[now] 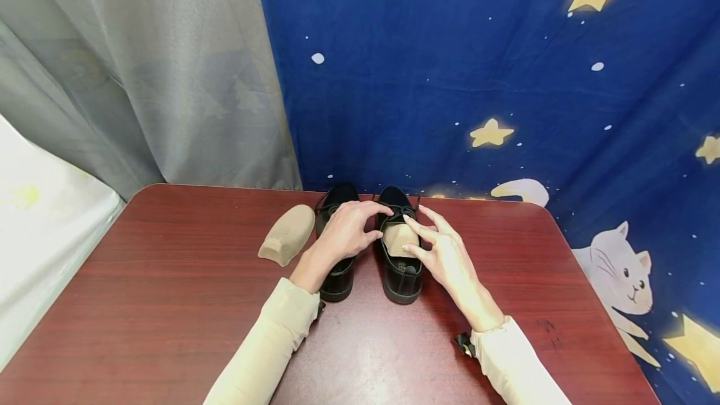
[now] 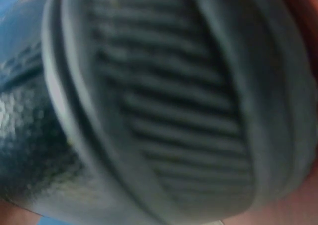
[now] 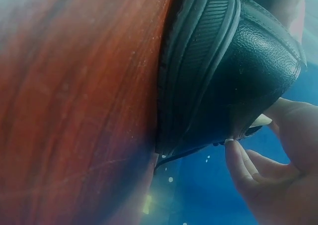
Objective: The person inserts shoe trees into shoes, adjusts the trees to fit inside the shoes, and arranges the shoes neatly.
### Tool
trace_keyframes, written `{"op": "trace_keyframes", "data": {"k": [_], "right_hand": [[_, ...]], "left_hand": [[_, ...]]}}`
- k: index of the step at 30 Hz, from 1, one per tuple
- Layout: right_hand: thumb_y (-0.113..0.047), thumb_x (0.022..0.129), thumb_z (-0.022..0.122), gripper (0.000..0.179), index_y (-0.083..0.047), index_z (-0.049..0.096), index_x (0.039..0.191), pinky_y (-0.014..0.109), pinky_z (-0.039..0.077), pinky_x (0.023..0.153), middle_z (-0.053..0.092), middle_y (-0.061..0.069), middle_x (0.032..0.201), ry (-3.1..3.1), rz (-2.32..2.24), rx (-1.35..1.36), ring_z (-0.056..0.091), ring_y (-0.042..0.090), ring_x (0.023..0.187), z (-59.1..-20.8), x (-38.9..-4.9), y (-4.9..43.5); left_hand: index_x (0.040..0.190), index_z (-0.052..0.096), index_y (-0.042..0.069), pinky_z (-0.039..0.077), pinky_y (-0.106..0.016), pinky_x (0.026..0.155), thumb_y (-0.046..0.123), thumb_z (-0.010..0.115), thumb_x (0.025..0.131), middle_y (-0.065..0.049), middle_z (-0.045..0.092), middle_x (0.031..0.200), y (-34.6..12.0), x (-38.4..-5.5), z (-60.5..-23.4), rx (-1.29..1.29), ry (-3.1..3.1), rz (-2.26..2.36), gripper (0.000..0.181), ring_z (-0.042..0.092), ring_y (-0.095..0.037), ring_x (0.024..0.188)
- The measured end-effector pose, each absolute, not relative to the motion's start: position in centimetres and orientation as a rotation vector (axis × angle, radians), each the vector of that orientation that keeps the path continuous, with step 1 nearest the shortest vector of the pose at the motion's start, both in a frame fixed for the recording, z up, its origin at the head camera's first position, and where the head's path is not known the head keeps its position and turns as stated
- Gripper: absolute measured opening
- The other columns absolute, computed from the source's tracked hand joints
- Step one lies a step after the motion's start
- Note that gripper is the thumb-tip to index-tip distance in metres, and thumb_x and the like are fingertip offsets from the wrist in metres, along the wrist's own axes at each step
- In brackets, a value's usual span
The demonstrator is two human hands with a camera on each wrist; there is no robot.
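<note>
Two black lace-up shoes stand side by side on the table, heels toward me. A beige shoe insert (image 1: 398,237) sits in the opening of the right-hand shoe (image 1: 402,280). My right hand (image 1: 450,258) is at that opening from the right, its thumb over the insert and its forefinger near the laces. In the right wrist view, a fingertip of this right hand (image 3: 268,178) meets the shoe's collar. My left hand (image 1: 350,227) reaches across the left-hand shoe (image 1: 337,280), thumb and forefinger spread at the other shoe's left edge. Black ribbed sole (image 2: 169,96) fills the left wrist view.
A second beige insert (image 1: 289,234) lies on the reddish-brown table (image 1: 169,299), left of the shoes. Behind the table's far edge hang a grey curtain (image 1: 185,80) and a blue star-patterned cloth (image 1: 405,80). White cloth (image 1: 45,217) hangs at the left.
</note>
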State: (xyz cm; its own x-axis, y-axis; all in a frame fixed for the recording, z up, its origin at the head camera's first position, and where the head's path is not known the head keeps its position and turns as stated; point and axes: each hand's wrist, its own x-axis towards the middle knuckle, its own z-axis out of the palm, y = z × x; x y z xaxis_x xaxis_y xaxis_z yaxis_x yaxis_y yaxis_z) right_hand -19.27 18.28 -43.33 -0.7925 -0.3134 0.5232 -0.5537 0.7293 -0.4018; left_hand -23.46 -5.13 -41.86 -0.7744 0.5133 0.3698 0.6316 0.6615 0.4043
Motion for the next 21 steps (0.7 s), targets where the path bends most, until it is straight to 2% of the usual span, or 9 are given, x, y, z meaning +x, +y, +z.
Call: {"op": "trace_keyframes", "data": {"k": [6, 15, 21], "right_hand": [[-0.021, 0.075, 0.088, 0.059, -0.02, 0.068, 0.131, 0.036, 0.057, 0.072, 0.051, 0.013, 0.144, -2.506, 0.777, 0.668, 0.069, 0.019, 0.092, -43.22, -19.28, 18.23], [-0.022, 0.072, 0.09, 0.061, -0.019, 0.069, 0.13, 0.038, 0.055, 0.074, 0.053, 0.014, 0.14, -2.505, 0.721, 0.661, 0.069, 0.021, 0.092, -43.17, -19.65, 17.93], [-0.023, 0.073, 0.09, 0.065, -0.02, 0.066, 0.133, 0.035, 0.055, 0.071, 0.05, 0.014, 0.143, -2.545, 0.693, 0.634, 0.066, 0.019, 0.092, -43.32, -19.82, 17.8]], "left_hand": [[0.124, 0.068, 0.023, 0.041, -0.04, 0.103, 0.018, 0.083, 0.081, 0.005, 0.066, 0.128, -5.06, -23.42, -41.78, -0.929, -2.651, -0.772, 0.045, 0.058, -0.016, 0.121], [0.124, 0.068, 0.022, 0.041, -0.041, 0.104, 0.018, 0.083, 0.081, 0.003, 0.066, 0.128, -5.08, -23.44, -41.68, -0.938, -2.646, -0.775, 0.045, 0.059, -0.017, 0.12], [0.124, 0.068, 0.022, 0.041, -0.041, 0.105, 0.018, 0.082, 0.082, 0.003, 0.066, 0.129, -5.13, -23.3, -41.78, -0.935, -2.651, -0.771, 0.045, 0.058, -0.017, 0.122]]}}
